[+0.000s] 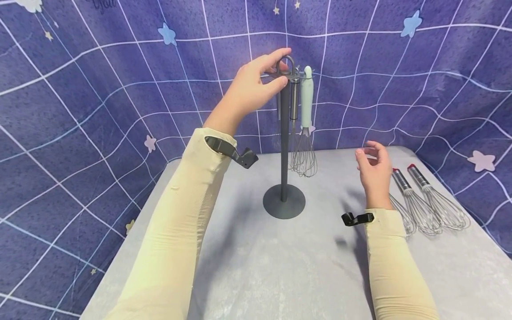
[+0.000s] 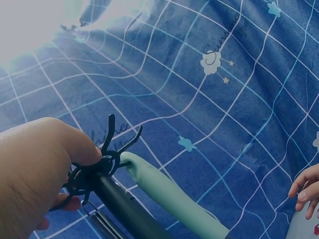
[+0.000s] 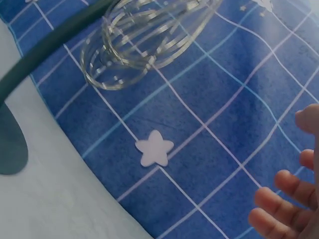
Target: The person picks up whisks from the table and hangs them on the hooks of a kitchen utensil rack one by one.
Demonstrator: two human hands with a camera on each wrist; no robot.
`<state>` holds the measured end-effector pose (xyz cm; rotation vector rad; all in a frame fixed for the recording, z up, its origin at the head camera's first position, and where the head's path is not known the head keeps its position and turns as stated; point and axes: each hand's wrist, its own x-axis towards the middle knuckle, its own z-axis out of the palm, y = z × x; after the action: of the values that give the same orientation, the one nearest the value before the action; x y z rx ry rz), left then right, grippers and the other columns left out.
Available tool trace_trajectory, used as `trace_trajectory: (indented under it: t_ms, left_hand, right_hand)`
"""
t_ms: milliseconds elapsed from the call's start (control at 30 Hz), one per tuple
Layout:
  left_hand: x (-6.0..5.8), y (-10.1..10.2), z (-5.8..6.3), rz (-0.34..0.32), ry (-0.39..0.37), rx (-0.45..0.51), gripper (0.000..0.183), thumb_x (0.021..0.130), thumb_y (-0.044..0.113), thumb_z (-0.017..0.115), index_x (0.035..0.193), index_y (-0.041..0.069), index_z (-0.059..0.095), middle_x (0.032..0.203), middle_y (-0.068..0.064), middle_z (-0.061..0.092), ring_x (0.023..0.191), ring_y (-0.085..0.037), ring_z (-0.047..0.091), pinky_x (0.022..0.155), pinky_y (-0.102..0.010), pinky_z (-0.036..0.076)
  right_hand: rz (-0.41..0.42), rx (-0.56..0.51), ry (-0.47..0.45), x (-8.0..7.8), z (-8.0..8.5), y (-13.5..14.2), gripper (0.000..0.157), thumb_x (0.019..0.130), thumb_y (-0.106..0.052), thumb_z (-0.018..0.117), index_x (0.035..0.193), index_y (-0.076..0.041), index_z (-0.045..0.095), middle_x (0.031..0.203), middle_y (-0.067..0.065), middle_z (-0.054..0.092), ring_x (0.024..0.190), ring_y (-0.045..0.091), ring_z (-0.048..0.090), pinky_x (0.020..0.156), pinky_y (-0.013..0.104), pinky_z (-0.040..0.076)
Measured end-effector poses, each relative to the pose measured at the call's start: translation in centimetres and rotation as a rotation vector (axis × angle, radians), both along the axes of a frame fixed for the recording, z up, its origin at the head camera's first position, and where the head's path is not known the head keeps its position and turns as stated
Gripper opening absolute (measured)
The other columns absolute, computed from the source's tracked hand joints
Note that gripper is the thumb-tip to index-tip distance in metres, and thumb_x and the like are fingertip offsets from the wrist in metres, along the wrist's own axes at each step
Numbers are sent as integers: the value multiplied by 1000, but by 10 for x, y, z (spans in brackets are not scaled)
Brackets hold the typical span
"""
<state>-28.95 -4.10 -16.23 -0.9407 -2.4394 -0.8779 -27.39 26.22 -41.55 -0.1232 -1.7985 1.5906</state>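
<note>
A dark grey utensil stand (image 1: 284,146) with a round base and a ring of hooks stands upright on the table. At its top, my left hand (image 1: 254,84) pinches the hook ring between thumb and fingers. From the hooks hang a whisk with a mint-green handle (image 1: 306,95) and a metal-handled whisk (image 1: 294,100); in the left wrist view the mint handle (image 2: 174,194) slants down from its hook. My right hand (image 1: 375,173), fingers loosely bent and holding nothing, hovers to the right of the stand. Its fingers (image 3: 279,206) show at the right wrist view's edge.
Three wire whisks lie on the right of the table: a red-tipped one (image 1: 436,200), another red-tipped one (image 1: 418,206), and one partly hidden behind my right hand and sleeve. A blue patterned curtain (image 1: 340,58) hangs behind the grey table (image 1: 304,266).
</note>
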Motion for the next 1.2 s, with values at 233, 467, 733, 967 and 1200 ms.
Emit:
trace_trajectory:
  t_ms: [233,467,733,967,1200]
  left_hand:
    - [2,1,-2,16,39,-14,56,100,25,62,153,24,46,130,8,64,121,-5,54,105,-24,37]
    - [3,0,-3,20,80,-24,55,99,25,61,153,21,46,127,6,64,119,-7,55,107,-23,34]
    - [4,0,-4,34,85,-31,57,99,29,62,153,24,46,127,8,64,121,-5,55,110,-25,31]
    - [3,-2,-4,10,74,-18,58,98,33,63,153,23,46,126,8,63,121,-8,55,107,-26,34]
    - [4,-3,-4,-5,54,4,58,98,34,64,153,24,47,126,8,63,120,-8,55,101,-28,39]
  right_hand:
    - [-148,112,-137,3,-4,15,45,93,-35,70,134,-17,61,111,1,69,79,-4,57,70,16,45]
    - [-143,110,-273,7,-5,26,55,93,-42,67,142,-21,54,125,8,65,81,-4,58,63,12,48]
    - [-128,285,-456,8,-9,43,63,94,-42,60,149,-14,48,139,22,58,121,40,60,101,49,42]
    - [-29,398,-609,10,-13,52,74,96,-45,57,154,-4,37,142,36,47,132,51,44,107,60,35]
    - [-2,470,-647,15,-13,55,76,96,-41,56,154,3,32,142,39,44,131,53,43,107,61,35]
